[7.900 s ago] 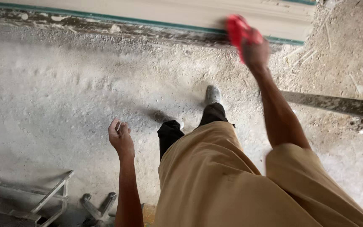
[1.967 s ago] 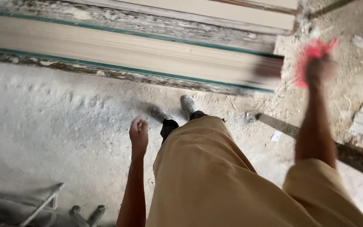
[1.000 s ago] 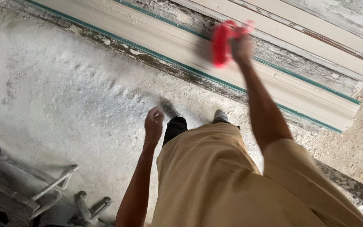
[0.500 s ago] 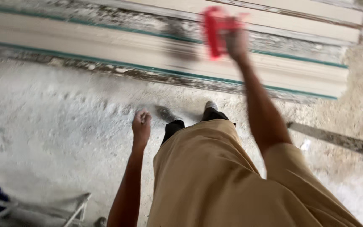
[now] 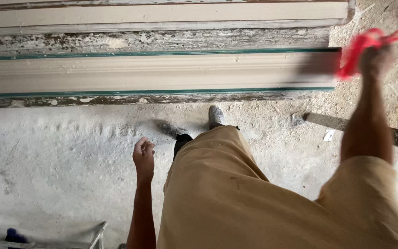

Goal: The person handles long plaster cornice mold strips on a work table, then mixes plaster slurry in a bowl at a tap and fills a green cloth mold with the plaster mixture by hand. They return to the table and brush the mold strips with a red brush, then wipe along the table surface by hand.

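My right hand (image 5: 375,59) is raised at the upper right and grips a red cloth (image 5: 360,45), blurred by motion, beside the right end of a long beige moulded beam (image 5: 153,71) with green edges. My left hand (image 5: 143,154) hangs low beside my body, fingers loosely curled, holding nothing. Below it are my tan shirt (image 5: 254,198) and my two dusty shoes (image 5: 194,122) on the dusty concrete floor (image 5: 56,157).
More long beige boards (image 5: 162,14) lie beyond the beam. A dark plank (image 5: 346,125) lies on the floor at the right, with wood scraps near it. A metal frame (image 5: 95,233) and a blue object (image 5: 12,236) sit at the bottom left.
My right hand has swung the red cloth to the right, from over the middle of the beam to its right end. My left hand stays hanging at my side.
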Tool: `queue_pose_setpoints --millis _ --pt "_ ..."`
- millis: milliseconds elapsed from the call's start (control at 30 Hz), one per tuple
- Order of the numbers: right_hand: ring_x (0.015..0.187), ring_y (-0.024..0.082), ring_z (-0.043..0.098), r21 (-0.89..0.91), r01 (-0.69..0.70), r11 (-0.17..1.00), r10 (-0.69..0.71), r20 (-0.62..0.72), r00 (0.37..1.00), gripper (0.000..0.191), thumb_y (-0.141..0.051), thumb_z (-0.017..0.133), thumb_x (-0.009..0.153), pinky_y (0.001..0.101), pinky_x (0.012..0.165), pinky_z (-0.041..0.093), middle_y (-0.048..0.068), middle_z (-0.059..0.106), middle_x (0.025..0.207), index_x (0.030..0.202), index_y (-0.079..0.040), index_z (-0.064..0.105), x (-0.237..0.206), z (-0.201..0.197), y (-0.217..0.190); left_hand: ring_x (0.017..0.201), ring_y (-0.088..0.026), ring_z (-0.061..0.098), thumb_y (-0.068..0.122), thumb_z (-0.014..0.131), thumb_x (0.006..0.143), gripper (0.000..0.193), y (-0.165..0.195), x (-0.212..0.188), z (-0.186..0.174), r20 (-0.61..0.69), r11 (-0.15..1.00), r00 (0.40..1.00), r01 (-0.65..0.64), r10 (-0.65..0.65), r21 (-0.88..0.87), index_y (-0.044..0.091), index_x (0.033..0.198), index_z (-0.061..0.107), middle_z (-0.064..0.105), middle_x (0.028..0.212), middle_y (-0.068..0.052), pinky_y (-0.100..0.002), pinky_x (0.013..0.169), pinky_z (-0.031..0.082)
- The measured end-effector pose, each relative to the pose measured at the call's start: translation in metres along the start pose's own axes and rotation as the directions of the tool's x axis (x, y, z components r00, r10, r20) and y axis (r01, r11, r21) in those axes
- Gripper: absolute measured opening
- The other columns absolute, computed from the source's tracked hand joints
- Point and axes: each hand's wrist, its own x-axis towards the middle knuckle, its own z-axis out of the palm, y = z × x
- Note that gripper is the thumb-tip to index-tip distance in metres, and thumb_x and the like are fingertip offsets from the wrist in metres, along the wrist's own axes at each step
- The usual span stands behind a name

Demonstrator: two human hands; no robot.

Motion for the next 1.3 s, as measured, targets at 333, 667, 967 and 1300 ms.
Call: queue_pose_setpoints --millis 333,667,967,1300 --pt "0.079 0.023 0.065 0.293 0.320 0.901 -0.316 -0.063 0.947 0.017 -0.009 0.050 0.107 0.0362 0.063 0.055 0.013 0.068 0.096 0.111 -0.002 0.065 -0.035 0.024 0.047 0.101 -0.015 0.067 0.018 0.058 0.102 0.039 -0.003 -0.025 0.044 -0.030 0.994 0.996 0.088 -0.086 0.066 -0.003 0.135 0.058 0.068 0.114 -0.009 -0.029 0.083 0.053" --pt "0.083 0.031 0.069 0.101 0.567 0.817 -0.568 0.306 0.764 0.062 -0.018 0.066 0.076 0.0385 0.060 0.059 0.021 0.072 0.104 0.135 -0.002 0.060 -0.136 0.034 0.086 0.101 -0.014 0.064 0.019 0.063 0.103 0.040 0.023 0.016 0.083 0.094 0.980 0.989 -0.128 0.114 0.150 -0.004 0.136 0.059 0.069 0.117 -0.011 -0.028 0.088 0.053" --pt "0.075 0.031 0.064 -0.225 0.177 0.958 -0.136 0.184 0.974 0.026 -0.020 0.044 0.118 0.0448 0.059 0.050 0.019 0.068 0.089 0.117 -0.005 0.065 -0.022 -0.029 0.166 0.112 -0.020 0.065 0.023 0.065 0.101 0.041 0.038 0.048 0.092 0.077 0.936 0.983 -0.184 0.168 0.300 0.002 0.136 0.060 0.066 0.126 -0.013 -0.032 0.094 0.054" --pt "0.073 0.035 0.070 -0.381 0.381 0.842 -0.189 0.453 0.871 0.063 -0.054 0.040 0.122 0.0509 0.062 0.052 0.022 0.070 0.083 0.107 -0.002 0.073 -0.040 0.129 -0.156 0.113 -0.021 0.065 0.022 0.064 0.101 0.040 0.044 0.038 0.072 -0.044 0.967 0.986 -0.151 0.163 0.206 0.002 0.136 0.059 0.064 0.129 -0.014 -0.034 0.089 0.055"
